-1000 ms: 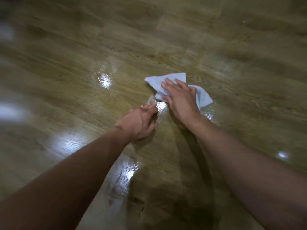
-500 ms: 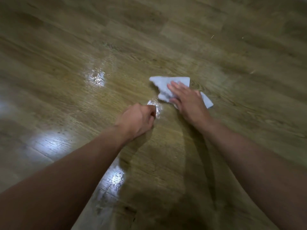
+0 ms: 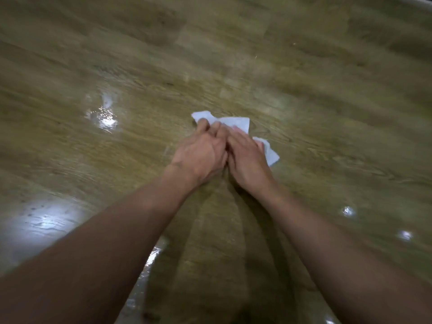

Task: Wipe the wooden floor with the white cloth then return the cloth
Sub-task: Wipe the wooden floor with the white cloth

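Since the earlier frames the left hand has crossed the gap and now lies against the right hand, where before it sat apart, knuckles down on the bare boards to the left of the cloth. Both hands now press side by side on the white cloth, which lies crumpled on the wooden floor in the middle of the scene.

Most of the cloth is hidden under the hands. One corner pokes out at the far left beyond the left fingertips, a wider flap shows at the far side ahead of the right fingers, and a third piece sticks out to the right of the right hand.

The left hand's fingers curl forward onto the far left edge of the cloth. The right hand lies flatter, palm down on the fabric. Whether either grip is pinching the cloth or only pushing on it cannot be told, as the fingertips are blurred and partly covered.

Both forearms reach in from the near edge and meet at the cloth. Glossy patches of reflected light shine on the floor to the left, and smaller bright spots lie at the right. The picture is motion-blurred.
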Demonstrator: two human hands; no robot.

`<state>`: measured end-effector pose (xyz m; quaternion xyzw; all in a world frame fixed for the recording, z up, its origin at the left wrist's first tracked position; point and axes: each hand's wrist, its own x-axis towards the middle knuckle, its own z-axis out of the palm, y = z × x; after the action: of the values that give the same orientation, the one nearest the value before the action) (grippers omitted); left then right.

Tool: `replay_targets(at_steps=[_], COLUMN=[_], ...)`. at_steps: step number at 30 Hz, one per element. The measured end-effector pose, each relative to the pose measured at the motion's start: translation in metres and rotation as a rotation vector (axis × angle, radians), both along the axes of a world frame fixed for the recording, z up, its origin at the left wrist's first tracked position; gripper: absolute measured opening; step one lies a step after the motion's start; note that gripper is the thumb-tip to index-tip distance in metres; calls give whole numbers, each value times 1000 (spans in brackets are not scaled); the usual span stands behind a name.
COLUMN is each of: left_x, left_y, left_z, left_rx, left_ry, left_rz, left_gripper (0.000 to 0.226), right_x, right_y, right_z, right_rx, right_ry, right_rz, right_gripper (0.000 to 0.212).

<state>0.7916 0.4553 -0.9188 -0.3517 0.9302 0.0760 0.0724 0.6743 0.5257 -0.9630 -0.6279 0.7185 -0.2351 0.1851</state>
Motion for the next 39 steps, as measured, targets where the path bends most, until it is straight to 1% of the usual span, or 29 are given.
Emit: replay_targets(at_steps=[2,4,5,7,8,9,10,12,13,14,15,16,18,20,21,23,25,26,28,29,31,33,35,36,38,39], left_x=[-21,-43,-50,-58,-58,-59,-59,-66,-70,-76,-83,-85,-83,-85,-86,-90,-95,-97,-98,-98,-100,-106,-114,-117,-117,-118], left_y=[-17,-24,-29,-38,-36,-30,-19,10,19,20,14,6,-3,-4,-4,-5,-13,-16,-14,-11,-6,-8,-11,-12,-12,-13], left_z=[4,4,5,2,1,2,7,6,3,-1,-8,-14,-16,-10,-9,-2,-7,-8,-7,-5,0,-3,-7,-7,-8,-10], left_rx=[60,158,188,93,26,2,25,51,85,61,29,37,183,289,312,319,324,338,355,360,382,419,453,468,468,464], left_ry=[-25,80,119,-16,-95,-123,-140,-163,-112,-14,78,86,-3,-95,-148,-236,-241,-257,-287,-290,-286,-294,-322,-325,-318,-306], left_rz=[118,321,394,289,197,126,45,-182,-232,-266,-233,-179,35,226,251,212,207,215,224,221,225,281,334,345,341,345], left_gripper=[50,46,45,45,41,36,31,23,18,13,18,34,69,89,93,92,92,92,92,97,121,134,137,137,137,134], right_x=[-18,-33,-39,-36,-31,-23,-17,-15,-21,-32,-45,-58,-86,-109,-115,-102,-77,-66,-54,-60,-88,-121,-151,-158,-142,-122], right_y=[-38,-72,-82,-77,-61,-39,-13,36,50,51,43,28,-12,-42,-48,-35,8,36,84,94,83,46,5,-9,-8,2], right_z=[4,1,0,-1,0,2,2,4,0,-1,-2,-2,-1,1,2,3,5,7,16,18,20,14,8,4,-3,-4], right_rx=[33,94,113,122,121,92,67,-12,-52,-63,-42,-9,91,166,185,204,176,156,158,171,198,203,220,236,216,180], right_ry=[11,52,19,-120,-133,-82,-49,-42,-57,-61,-40,-14,75,169,192,175,138,158,307,375,473,458,356,309,294,297], right_rz=[-23,-26,-39,-137,-188,-195,-188,-197,-184,-171,-158,-148,-166,-205,-234,-334,-394,-388,-323,-285,-265,-363,-464,-485,-486,-439], right_gripper=[52,47,45,46,44,44,47,53,55,55,53,50,47,48,49,49,47,46,46,48,46,50,59,60,58,56])
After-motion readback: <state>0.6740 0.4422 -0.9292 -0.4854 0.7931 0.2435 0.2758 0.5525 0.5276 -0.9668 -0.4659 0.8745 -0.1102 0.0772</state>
